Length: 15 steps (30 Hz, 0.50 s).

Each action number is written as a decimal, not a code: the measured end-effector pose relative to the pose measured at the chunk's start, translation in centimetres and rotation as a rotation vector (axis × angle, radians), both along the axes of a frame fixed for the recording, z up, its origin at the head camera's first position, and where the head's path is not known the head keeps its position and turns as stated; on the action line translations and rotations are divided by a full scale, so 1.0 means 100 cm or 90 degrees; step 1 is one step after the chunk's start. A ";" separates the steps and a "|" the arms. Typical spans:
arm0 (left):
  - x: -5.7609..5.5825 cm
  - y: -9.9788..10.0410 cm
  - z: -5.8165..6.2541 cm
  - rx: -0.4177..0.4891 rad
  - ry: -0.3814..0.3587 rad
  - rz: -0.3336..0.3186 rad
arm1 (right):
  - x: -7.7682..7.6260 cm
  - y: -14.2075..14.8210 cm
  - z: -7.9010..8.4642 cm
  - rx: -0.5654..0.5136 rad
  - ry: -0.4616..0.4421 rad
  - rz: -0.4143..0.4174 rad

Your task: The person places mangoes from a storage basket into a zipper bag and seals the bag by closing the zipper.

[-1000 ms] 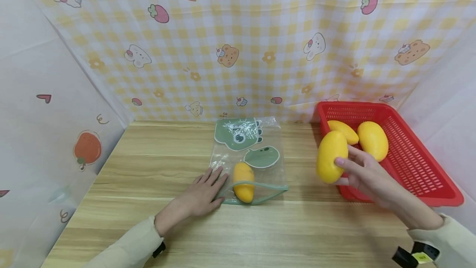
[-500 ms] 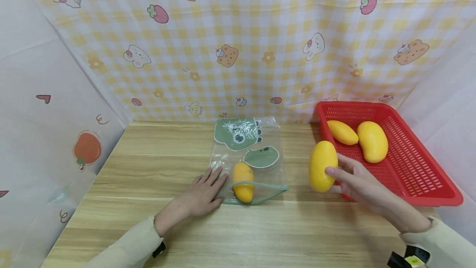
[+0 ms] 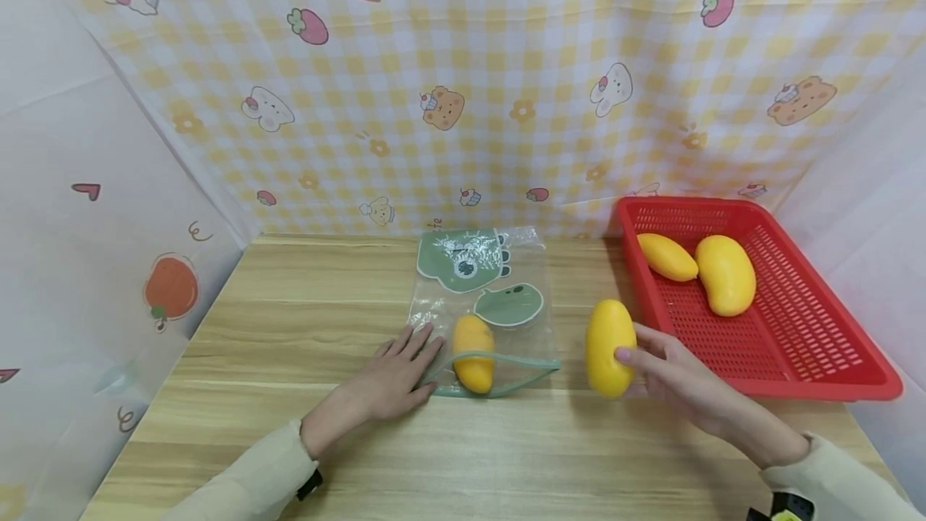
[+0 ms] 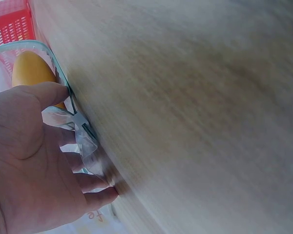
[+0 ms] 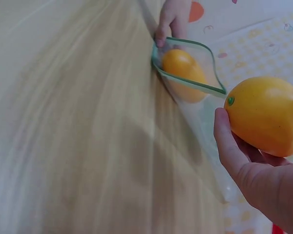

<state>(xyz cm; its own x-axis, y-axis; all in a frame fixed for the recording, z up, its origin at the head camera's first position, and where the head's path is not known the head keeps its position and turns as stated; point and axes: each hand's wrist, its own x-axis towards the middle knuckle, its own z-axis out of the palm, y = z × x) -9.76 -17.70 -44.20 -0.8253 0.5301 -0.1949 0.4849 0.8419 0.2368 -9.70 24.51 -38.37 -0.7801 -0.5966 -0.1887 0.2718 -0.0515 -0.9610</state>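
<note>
A clear zip bag (image 3: 521, 348) with green cartoon prints and a green zip edge lies on the table, its mouth parted toward me. One yellow mango (image 3: 473, 352) lies within the bag near the mouth. My left hand (image 3: 387, 372) rests with straight, spread fingers on the bag's left edge by the opening. Between thumb and fingers, my right hand (image 3: 680, 380) grips another mango (image 3: 609, 348) above the table, right of the bag. The right wrist view shows the held mango's green stem spot (image 5: 230, 101) near the thumb.
A red plastic basket (image 3: 817, 388) stands on the right with two mangoes in it, a smaller mango (image 3: 667, 257) and a larger mango (image 3: 727, 276). Behind the wooden table (image 3: 463, 457) hangs a checked cloth (image 3: 506, 159); a white cloth (image 3: 87, 280) hangs at the left.
My right hand has carried the mango leftward and toward me, away from the basket and closer to the bag. The left hand and the bag have stayed in place.
</note>
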 end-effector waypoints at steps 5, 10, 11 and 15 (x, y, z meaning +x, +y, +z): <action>0.001 0.000 0.000 0.006 0.001 -0.003 | 0.004 -0.002 -0.008 -0.025 -0.019 0.020; 0.001 -0.001 -0.001 0.004 0.001 -0.001 | 0.005 -0.003 -0.015 -0.042 -0.053 0.030; 0.001 -0.001 -0.001 0.003 0.001 0.000 | 0.006 -0.003 -0.016 -0.045 -0.058 0.031; 0.001 0.000 -0.001 0.006 0.001 -0.002 | 0.008 -0.004 -0.021 -0.049 -0.065 0.041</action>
<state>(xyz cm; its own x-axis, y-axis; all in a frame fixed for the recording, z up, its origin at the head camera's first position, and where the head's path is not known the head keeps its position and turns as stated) -9.71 -17.74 -44.30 -0.8237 0.5349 -0.1883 0.4883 0.8378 0.2442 -8.91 24.08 -40.45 -0.7190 -0.6602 -0.2172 0.3729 -0.1028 -0.9222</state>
